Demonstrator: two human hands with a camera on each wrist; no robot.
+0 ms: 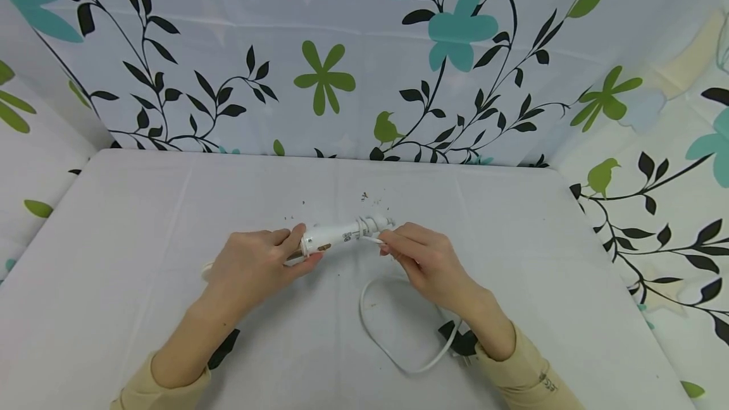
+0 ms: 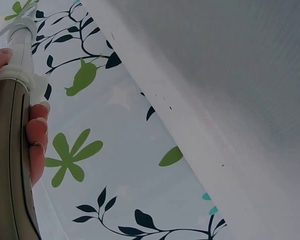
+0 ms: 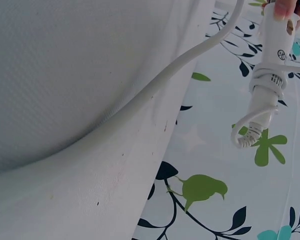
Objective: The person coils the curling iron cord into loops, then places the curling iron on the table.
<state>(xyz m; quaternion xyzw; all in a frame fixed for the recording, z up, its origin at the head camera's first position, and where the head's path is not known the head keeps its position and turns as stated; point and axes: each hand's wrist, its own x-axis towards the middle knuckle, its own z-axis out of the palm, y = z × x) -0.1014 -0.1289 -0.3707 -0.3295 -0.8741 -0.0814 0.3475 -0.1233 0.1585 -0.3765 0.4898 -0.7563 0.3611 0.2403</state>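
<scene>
A curling iron [image 1: 336, 235] with a white handle and a bronze barrel [image 2: 9, 155] is held aslant over the table, its handle end to the right. My left hand [image 1: 256, 264] grips it where barrel and handle meet; the curled fingers [image 2: 36, 131] show beside the barrel in the left wrist view. White cord [image 3: 267, 80] passes around the handle's end in several turns. Just off that end, my right hand [image 1: 429, 258] pinches the cord between thumb and fingers. The cord's loose part [image 1: 364, 315] hangs in a loop below the right hand.
The white-covered table [image 1: 142, 220] has small dark specks [image 1: 364, 196] scattered beyond the iron. Behind it hangs a leaf-patterned curtain [image 1: 370, 81], with more patterned cloth at both sides. Near the right wrist lies a plug [image 1: 466, 359], partly hidden by a black wrist device [image 1: 450, 332].
</scene>
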